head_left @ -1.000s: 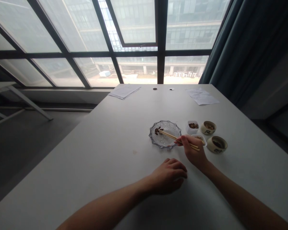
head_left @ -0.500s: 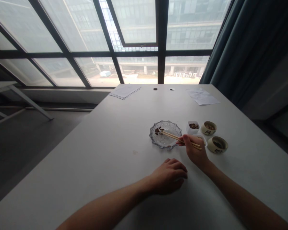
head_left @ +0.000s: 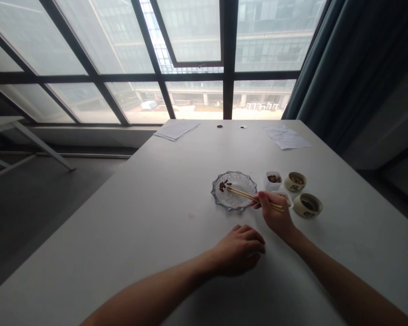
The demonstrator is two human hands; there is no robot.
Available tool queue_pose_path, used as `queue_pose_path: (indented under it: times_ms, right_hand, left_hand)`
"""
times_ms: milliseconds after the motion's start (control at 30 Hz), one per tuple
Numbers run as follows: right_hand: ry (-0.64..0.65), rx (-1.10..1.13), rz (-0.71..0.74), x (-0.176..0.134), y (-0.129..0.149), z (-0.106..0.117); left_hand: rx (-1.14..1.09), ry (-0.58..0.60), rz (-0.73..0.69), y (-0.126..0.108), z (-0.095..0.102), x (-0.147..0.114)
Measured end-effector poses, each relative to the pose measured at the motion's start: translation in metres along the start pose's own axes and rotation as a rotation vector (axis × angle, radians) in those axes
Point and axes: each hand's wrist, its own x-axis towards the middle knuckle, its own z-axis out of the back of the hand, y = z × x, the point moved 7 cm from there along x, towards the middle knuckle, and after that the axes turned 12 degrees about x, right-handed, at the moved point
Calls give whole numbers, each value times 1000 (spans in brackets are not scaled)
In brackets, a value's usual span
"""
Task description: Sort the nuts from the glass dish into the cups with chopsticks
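A pair of wooden chopsticks [head_left: 242,194] is held in my right hand [head_left: 275,213], closed around their rear part. Their tips reach over the clear scalloped glass plate [head_left: 218,204], beside several small dark brown pieces [head_left: 223,185] on its left side; whether the tips pinch one I cannot tell. My left hand [head_left: 240,249] rests palm down on the table in front of the plate, fingers loosely bent and slightly apart, with nothing visible in it. A white square dish [head_left: 289,199] with pale contents is partly hidden behind my right hand.
Right of the plate stand a white square dish [head_left: 268,182] of brown pieces and two cream cups [head_left: 295,188] with dark characters, the nearer one [head_left: 304,213] holding something dark. Papers [head_left: 177,130] and another sheet [head_left: 287,137] lie at the white table's [head_left: 149,190] far end.
The chopsticks and my right hand have barely shifted. The brown pieces and my left hand stay in place.
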Motion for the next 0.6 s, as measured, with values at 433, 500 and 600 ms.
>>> queue_pose_path:
  times_ms: [433, 500, 600]
  right_hand:
    - [-34, 22, 12, 0, 0, 6]
    - [-9, 19, 12, 1, 3, 6]
    - [13, 12, 7, 3, 6, 8]
  left_hand:
    - [-10, -3, 6, 0, -1, 0]
    - [-8, -3, 6, 0, -1, 0]
    - [-5, -3, 1, 0, -1, 0]
